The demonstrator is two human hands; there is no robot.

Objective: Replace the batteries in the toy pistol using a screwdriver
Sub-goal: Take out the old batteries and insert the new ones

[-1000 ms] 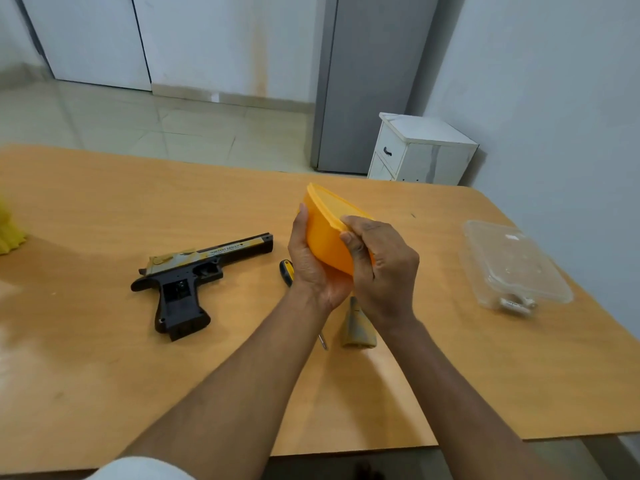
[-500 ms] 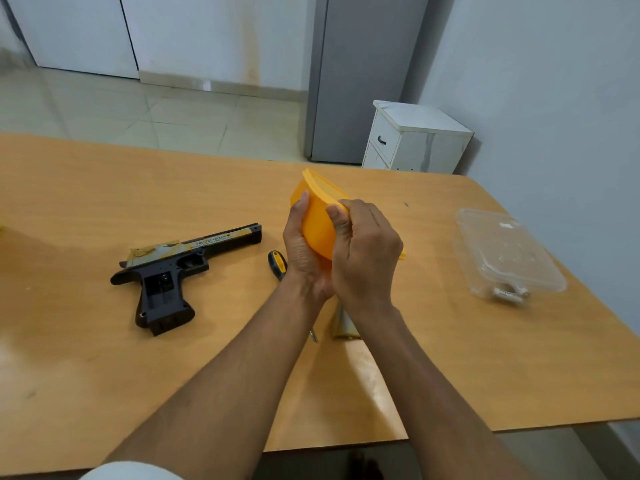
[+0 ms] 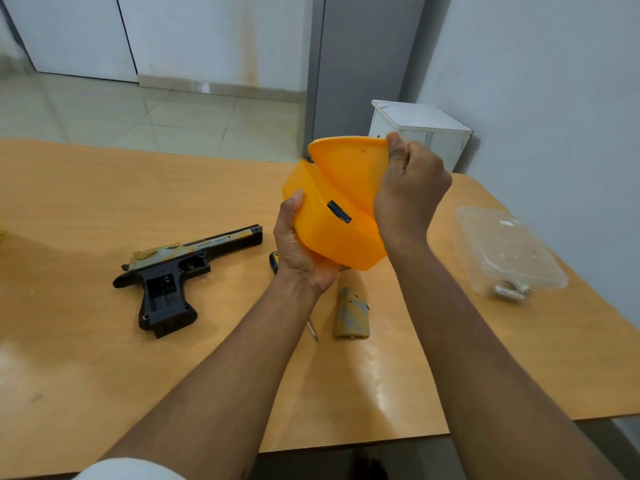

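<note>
My left hand (image 3: 298, 251) cups an orange plastic box (image 3: 332, 233) from below, above the table. My right hand (image 3: 410, 181) grips the box's orange lid (image 3: 349, 168) at its far corner, lifted open. A small dark object (image 3: 339, 211) shows inside the gap. The black and tan toy pistol (image 3: 183, 271) lies on its side to the left, its grip compartment uncovered. The tan grip cover (image 3: 351, 313) lies below my hands. The screwdriver, with a yellow and black handle (image 3: 274, 262) and a metal tip (image 3: 312, 331), is mostly hidden behind my left forearm.
The wooden table (image 3: 104, 375) has its near edge at the bottom and its right edge by the wall. A clear plastic container (image 3: 509, 251) with batteries (image 3: 510, 291) inside sits at the right. A white cabinet (image 3: 422, 129) stands beyond the table.
The lid, closed before, is now pulled up and open by my right hand. The box has tilted and risen a little in my left hand.
</note>
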